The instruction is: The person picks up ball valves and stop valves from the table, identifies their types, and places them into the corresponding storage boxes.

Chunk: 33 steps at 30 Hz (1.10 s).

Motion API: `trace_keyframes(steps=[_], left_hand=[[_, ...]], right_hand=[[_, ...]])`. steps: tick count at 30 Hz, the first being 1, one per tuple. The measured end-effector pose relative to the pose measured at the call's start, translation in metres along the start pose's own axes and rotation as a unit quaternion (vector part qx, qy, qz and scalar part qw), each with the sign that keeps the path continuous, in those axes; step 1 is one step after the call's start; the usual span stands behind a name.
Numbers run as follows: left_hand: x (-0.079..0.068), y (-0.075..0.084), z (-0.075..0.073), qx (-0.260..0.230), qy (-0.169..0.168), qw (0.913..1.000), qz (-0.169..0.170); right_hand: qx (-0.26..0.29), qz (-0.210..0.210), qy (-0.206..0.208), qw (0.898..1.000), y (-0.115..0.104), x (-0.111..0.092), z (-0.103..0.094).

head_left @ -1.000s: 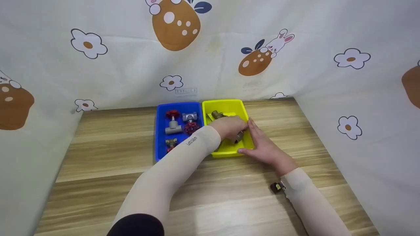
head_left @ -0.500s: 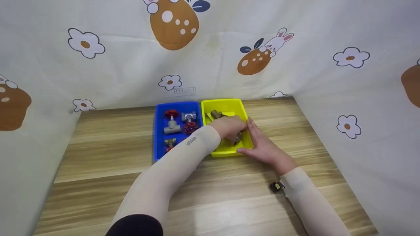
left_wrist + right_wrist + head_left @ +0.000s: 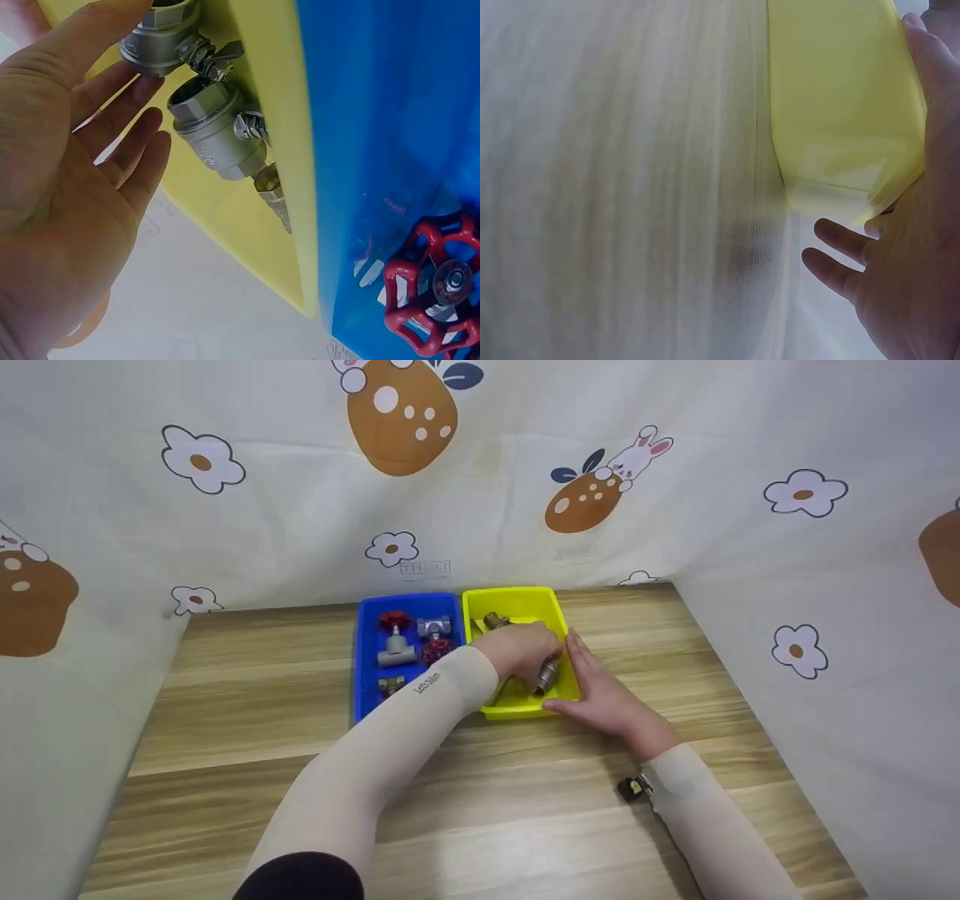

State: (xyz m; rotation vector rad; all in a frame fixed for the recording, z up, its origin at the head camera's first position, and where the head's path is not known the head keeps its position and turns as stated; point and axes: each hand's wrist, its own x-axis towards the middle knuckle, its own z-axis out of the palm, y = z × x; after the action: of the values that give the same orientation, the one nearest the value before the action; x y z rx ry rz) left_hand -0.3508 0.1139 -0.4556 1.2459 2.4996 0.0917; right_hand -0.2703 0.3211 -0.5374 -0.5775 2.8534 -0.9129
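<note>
My left hand (image 3: pixel 519 648) reaches into the yellow bin (image 3: pixel 514 601), with thumb and fingers around a grey metal ball valve (image 3: pixel 160 43). In the head view this valve (image 3: pixel 547 676) shows below the knuckles, near the bin's right wall. A second ball valve (image 3: pixel 215 135) lies beside it in the bin, with a smaller brass-coloured valve (image 3: pixel 271 193) beyond. My right hand (image 3: pixel 606 699) lies along the outside of the bin's right wall, fingers extended and thumb at the near corner. The right wrist view shows that hand (image 3: pixel 907 277) against the yellow wall.
A blue bin (image 3: pixel 366 660) stands against the yellow one's left side. It holds a grey valve (image 3: pixel 397 650) with a red handwheel, a silver valve (image 3: pixel 433 627) and a brass valve (image 3: pixel 391 685). A patterned cloth (image 3: pixel 300 525) walls the wooden table (image 3: pixel 247 720).
My left hand and forearm have shifted slightly left, and more of the held ball valve shows below the fingers. The right hand stays at the bin's side.
</note>
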Motion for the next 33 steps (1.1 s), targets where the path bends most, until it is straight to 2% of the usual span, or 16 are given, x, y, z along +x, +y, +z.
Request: trace_keyframes(steps=[7, 13, 17, 21, 27, 33], left_hand=[[-0.013, -0.002, -0.005, -0.015, 0.014, 0.9998, -0.003], [-0.043, -0.005, -0.020, -0.014, 0.053, 0.9983, 0.021], [-0.074, -0.012, -0.026, -0.010, 0.098, 0.9948, 0.026], [-0.112, -0.023, -0.023, -0.027, 0.137, 0.9902, 0.002], [-0.168, -0.046, -0.002, -0.058, 0.189, 0.9800, -0.021], [-0.216, -0.059, 0.025, -0.101, 0.212, 0.9711, -0.043]], right_hand=[[-0.001, 0.000, -0.001, 1.000, -0.002, 0.001, 0.001], [-0.004, 0.003, 0.005, 1.000, -0.002, 0.001, 0.001], [-0.008, 0.005, 0.006, 1.000, -0.002, 0.001, 0.000], [-0.003, 0.013, 0.002, 1.000, -0.001, 0.000, -0.001], [-0.009, 0.014, 0.002, 1.000, 0.001, -0.002, -0.001], [-0.015, 0.014, -0.003, 1.000, -0.001, -0.001, 0.000]])
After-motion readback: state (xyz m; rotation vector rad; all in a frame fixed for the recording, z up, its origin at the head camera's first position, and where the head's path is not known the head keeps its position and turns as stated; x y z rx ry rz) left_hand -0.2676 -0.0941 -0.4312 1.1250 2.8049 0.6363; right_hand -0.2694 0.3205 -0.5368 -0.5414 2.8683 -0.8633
